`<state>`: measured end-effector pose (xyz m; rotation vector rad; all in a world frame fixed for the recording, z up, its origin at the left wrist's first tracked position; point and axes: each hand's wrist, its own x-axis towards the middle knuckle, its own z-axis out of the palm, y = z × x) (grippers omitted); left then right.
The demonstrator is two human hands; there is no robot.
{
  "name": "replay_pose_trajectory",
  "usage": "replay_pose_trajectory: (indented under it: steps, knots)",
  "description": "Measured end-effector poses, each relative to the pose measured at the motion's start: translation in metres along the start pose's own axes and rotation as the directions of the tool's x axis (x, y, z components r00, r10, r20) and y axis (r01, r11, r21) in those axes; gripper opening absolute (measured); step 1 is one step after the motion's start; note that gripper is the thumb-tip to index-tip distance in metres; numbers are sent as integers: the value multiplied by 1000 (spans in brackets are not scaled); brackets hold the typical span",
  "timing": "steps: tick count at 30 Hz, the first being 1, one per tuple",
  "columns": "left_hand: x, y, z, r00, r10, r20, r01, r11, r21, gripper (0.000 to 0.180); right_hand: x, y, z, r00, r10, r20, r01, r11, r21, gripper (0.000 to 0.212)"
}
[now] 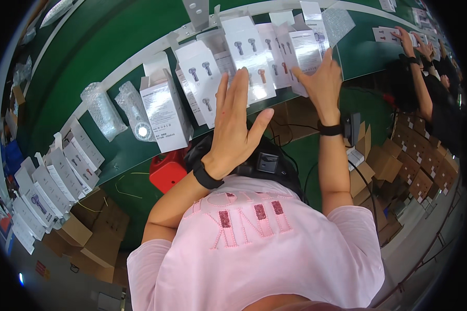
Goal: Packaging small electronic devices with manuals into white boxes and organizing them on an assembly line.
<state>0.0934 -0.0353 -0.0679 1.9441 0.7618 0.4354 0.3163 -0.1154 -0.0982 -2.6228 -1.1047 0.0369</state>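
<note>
A row of white cartons printed with small handheld fans stands on the green bench, several with top flaps up. My left hand (235, 124) is held flat, fingers stretched and thumb apart, in front of a wide carton (250, 44); whether it touches is unclear. At the row's right end my right hand (323, 85) spreads thumb and fingers before a glossy carton (303, 49) and a narrow upright carton (316, 26), gripping neither visibly. Left of my left hand stand a carton with fan pictures (194, 65) and a text-covered carton (165, 111).
Two bubble-wrapped items (104, 111) (135, 111) lie left on the bench. More white cartons (52, 181) line the far left. A bubble-wrap sheet (340, 26) lies at the back right. Below are a red container (168, 168) and brown boxes (412, 160). Other people's hands (403, 40) work at right.
</note>
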Motion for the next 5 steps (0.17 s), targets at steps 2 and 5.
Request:
replay_pose_trajectory:
  steps: [2, 5]
  knots:
    - [0, 5, 2, 1000, -11, 18, 13, 997, -73, 73, -1, 15, -1, 982, 43, 182, -66, 991, 120, 83]
    - [-1, 6, -1, 999, 26, 31, -23, 995, -98, 76, -19, 22, -19, 988, -144, -48, 151, 928, 339, 93]
